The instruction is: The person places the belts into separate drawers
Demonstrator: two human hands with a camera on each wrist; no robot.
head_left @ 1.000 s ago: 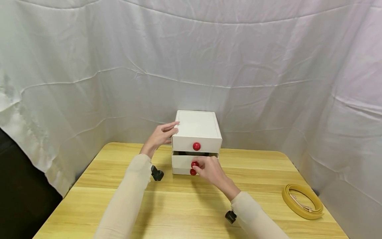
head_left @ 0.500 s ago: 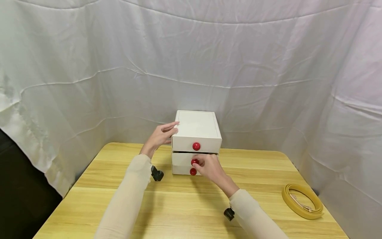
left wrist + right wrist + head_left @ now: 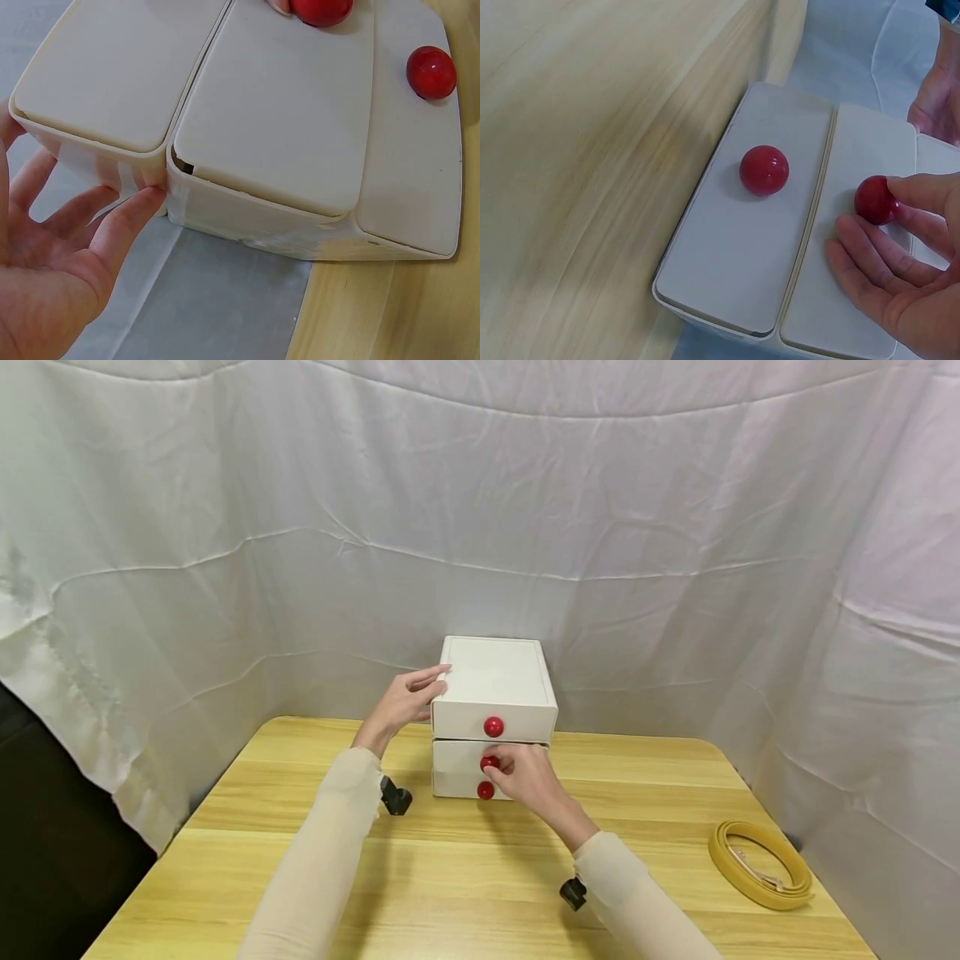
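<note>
Two hands work a white drawer box (image 3: 495, 693) at centre frame on the worktop (image 3: 450, 868). My left hand (image 3: 401, 702), fingers straight, braces its left side; that wrist view shows fingertips (image 3: 142, 202) touching the wall. My right hand (image 3: 525, 777) pinches the middle drawer's red knob (image 3: 875, 199). All drawers look closed, contents hidden. Far right lies a yellow belt (image 3: 761, 864).

left hand (image 3: 405, 700) flat with straight fingers, right hand (image 3: 525, 774) pinching
</note>
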